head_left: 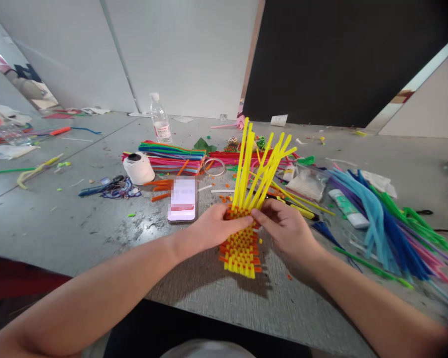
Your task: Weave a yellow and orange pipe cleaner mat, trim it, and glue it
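A piece woven from yellow and orange pipe cleaners [241,247] is held up above the table's front part. Its checkered lower part hangs down, while long loose yellow stems fan upward from the top. My left hand [212,226] grips its left edge, thumb laid across the front. On the other side, my right hand [283,223] pinches the upper right edge with thumb and fingers. Both thumbs almost meet at the top of the weave. The fingers behind the piece are partly hidden. Orange ends stick out along both sides.
Left of the piece lies a lit phone [182,199], with a white thread spool [139,168] and a bottle [160,119] beyond. Bundled pipe cleaners [175,156] lie behind. Rightward are a glue tube [348,208], blue pipe cleaners [384,228] and a yellow-handled tool [298,210].
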{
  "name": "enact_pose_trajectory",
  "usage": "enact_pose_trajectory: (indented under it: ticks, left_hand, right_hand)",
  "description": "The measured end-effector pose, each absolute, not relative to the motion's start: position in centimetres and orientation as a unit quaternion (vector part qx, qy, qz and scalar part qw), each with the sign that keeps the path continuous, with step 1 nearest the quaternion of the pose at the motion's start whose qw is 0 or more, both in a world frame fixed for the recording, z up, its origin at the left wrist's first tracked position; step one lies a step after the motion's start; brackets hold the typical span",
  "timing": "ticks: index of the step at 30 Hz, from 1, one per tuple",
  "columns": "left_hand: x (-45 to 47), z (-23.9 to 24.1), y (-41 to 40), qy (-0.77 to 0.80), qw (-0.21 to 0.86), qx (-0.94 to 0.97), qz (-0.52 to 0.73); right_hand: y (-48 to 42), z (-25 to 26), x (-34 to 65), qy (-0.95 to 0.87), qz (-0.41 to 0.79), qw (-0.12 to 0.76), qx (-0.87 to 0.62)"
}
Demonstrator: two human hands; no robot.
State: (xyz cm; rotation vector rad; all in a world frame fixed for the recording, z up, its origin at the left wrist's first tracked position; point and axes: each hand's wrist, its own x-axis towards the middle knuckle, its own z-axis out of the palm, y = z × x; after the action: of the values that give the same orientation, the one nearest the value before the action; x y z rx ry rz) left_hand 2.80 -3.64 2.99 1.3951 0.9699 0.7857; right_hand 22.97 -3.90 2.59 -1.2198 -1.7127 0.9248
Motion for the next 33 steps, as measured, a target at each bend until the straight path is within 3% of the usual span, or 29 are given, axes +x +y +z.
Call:
enact_pose_trajectory:
  ticks: [8,17,23,33]
  left_hand:
    - [2.0,2.6,-2.6,0.413,0.493,0.652,0.402]
    - [1.7,2.4,-2.5,0.376,0.531,0.677,0.345]
    - [2.2,2.7,-3.0,0.305,0.573,0.661,0.376]
    - [2.6,2.0,-3.1,0.324,0.6,0.62,0.387]
  right_hand:
    - [-3.6,2.4,23.5,-0.69,0.359,0.389,-0.494]
    - [-3.8,2.6,23.3,-0.655,0.435,0.416,-0.456]
    - [-3.6,2.4,23.4,-0.609,0.512,0.425,-0.432]
    - [-3.5,2.6,23.5,-0.596,0.482,0.442,-0.466]
